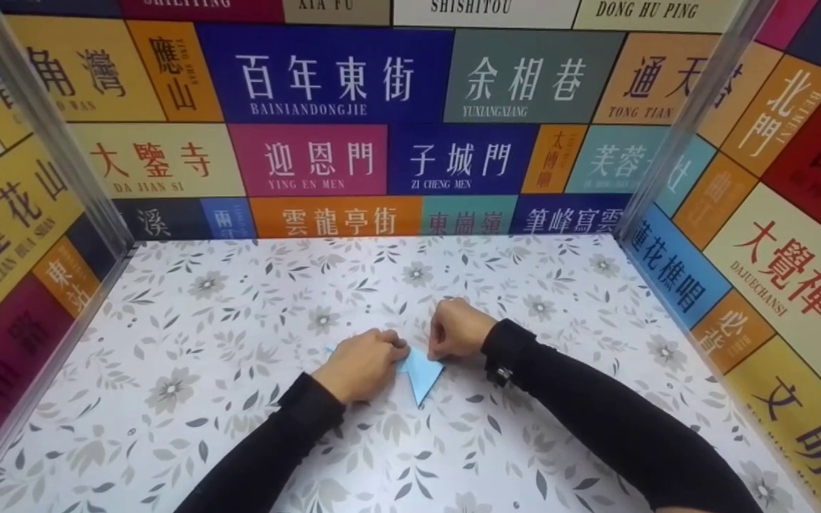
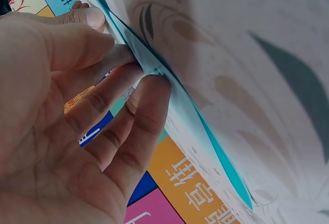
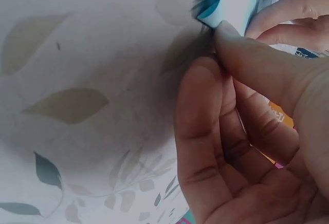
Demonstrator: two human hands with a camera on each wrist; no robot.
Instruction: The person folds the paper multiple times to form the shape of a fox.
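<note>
A light blue piece of folded paper (image 1: 422, 372) lies on the tabletop, one sharp point toward me and a small tip showing left of the left hand. My left hand (image 1: 364, 365) holds the paper down from the left, several fingertips set along its folded layers (image 2: 218, 147) in the left wrist view. From the right, my right hand (image 1: 457, 329) pinches the paper's far right edge between thumb and bent index finger. Close up in the right wrist view, a curled corner of the paper (image 3: 237, 3) stands above the thumb tip. The left hand covers the middle of the paper.
White floral-patterned cloth or sheet (image 1: 239, 313) covers the table. Colourful panels printed with place names (image 1: 325, 75) rise at the back and both sides, with clear corner posts (image 1: 688, 114) between them.
</note>
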